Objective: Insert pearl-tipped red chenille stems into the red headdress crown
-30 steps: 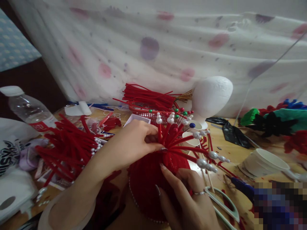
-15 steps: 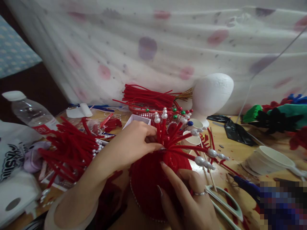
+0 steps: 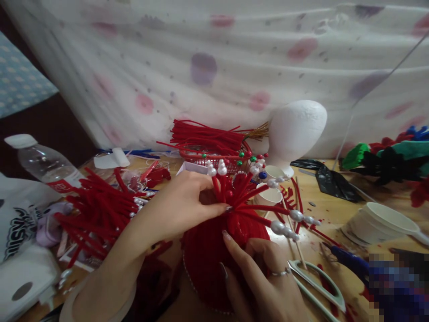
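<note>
A rounded red fuzzy headpiece, edged with a string of small pearls, sits low in the middle. Red pipe-cleaner stems tipped with pearl beads fan out from its top. My left hand reaches over from the left, its thumb and fingers pinched at the base of the stems; the fingertips are partly hidden. My right hand, with a ring on one finger, rests on the headpiece's front right, its index finger and thumb stretched out and apart.
At left are a bundle of bead-tipped red stems, a plastic bottle and a white device. Behind stand a red basket and a white foam head. Scissors, a paper cup and a blue glue gun are at right.
The two upright bead-tipped stems by my left fingers lean slightly further left. My right hand stays almost in place on the headpiece. The camera view has shifted a little.
</note>
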`<state>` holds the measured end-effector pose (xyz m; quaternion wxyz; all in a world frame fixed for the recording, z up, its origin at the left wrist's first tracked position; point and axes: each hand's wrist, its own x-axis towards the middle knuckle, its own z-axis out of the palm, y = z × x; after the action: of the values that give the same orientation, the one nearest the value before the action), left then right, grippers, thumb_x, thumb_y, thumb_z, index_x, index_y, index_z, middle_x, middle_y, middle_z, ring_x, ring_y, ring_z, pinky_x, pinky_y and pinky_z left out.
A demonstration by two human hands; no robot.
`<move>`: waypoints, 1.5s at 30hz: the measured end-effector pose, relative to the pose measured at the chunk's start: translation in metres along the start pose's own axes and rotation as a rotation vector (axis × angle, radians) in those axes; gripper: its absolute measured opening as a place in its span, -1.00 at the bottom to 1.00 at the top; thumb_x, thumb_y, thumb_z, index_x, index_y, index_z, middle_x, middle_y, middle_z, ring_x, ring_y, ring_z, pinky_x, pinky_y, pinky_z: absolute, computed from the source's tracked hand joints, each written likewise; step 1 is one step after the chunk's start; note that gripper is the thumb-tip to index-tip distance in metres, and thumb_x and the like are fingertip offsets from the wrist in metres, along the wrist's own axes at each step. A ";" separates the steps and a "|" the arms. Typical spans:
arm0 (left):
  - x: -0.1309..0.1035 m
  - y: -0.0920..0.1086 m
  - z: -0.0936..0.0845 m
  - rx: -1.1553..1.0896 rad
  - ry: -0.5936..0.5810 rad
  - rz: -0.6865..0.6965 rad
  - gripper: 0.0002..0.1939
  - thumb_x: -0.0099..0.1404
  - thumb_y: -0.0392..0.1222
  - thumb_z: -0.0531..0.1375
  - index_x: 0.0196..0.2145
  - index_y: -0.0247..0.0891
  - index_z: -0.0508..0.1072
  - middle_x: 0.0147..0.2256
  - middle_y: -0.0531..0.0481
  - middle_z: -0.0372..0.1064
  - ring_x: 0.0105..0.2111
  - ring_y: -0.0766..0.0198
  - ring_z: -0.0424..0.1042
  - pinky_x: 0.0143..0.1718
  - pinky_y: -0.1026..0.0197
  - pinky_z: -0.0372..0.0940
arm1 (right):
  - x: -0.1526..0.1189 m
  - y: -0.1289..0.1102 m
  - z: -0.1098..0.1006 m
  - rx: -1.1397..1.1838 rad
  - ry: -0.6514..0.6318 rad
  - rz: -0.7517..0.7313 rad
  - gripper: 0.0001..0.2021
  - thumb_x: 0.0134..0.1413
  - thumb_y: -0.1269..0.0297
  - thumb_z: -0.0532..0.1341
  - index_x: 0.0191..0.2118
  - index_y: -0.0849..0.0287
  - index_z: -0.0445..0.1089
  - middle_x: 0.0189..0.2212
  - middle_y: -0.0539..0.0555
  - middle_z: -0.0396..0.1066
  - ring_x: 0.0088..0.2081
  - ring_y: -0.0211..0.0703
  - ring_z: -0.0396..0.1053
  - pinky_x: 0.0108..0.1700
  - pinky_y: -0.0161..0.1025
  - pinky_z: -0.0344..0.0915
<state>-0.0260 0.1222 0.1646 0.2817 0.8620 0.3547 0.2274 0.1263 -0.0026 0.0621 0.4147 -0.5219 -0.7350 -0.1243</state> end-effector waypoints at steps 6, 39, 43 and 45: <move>-0.002 0.002 -0.003 -0.094 -0.036 0.056 -0.92 0.20 -0.23 0.24 -0.39 -0.14 0.57 -0.36 0.18 0.56 -0.32 0.33 0.50 -0.23 0.32 0.30 | 0.000 0.000 0.000 -0.005 -0.012 0.006 -0.64 0.18 0.47 0.10 0.09 0.26 0.35 -0.31 0.14 0.22 -0.32 -0.17 0.24 -0.36 -0.24 0.31; 0.002 -0.002 0.006 -0.042 -0.076 0.034 -0.86 0.22 -0.20 0.21 -0.40 -0.22 0.58 -0.41 0.04 0.56 -0.36 0.22 0.48 -0.28 0.24 0.33 | 0.003 0.000 -0.005 -0.020 -0.006 -0.011 -0.66 0.15 0.43 0.15 0.05 0.25 0.42 -0.27 0.19 0.30 -0.29 -0.13 0.32 -0.30 -0.19 0.38; 0.001 -0.001 0.005 -0.055 -0.068 0.040 -0.87 0.20 -0.21 0.22 -0.39 -0.21 0.59 -0.44 0.06 0.55 -0.34 0.20 0.48 -0.26 0.22 0.34 | 0.002 0.004 -0.006 -0.001 -0.066 -0.041 -0.62 0.15 0.48 0.15 0.10 0.29 0.36 -0.31 0.16 0.28 -0.31 -0.17 0.31 -0.33 -0.25 0.39; 0.001 0.000 0.005 -0.060 -0.057 0.047 -0.88 0.20 -0.21 0.23 -0.37 -0.21 0.59 -0.42 0.06 0.55 -0.33 0.19 0.49 -0.24 0.21 0.35 | 0.001 0.004 -0.006 0.003 -0.075 -0.041 -0.62 0.16 0.48 0.14 0.11 0.29 0.34 -0.30 0.16 0.27 -0.30 -0.17 0.30 -0.34 -0.25 0.39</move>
<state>-0.0228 0.1210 0.1613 0.3122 0.8673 0.3193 0.2198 0.1319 -0.0038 0.0653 0.3848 -0.5103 -0.7608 -0.1120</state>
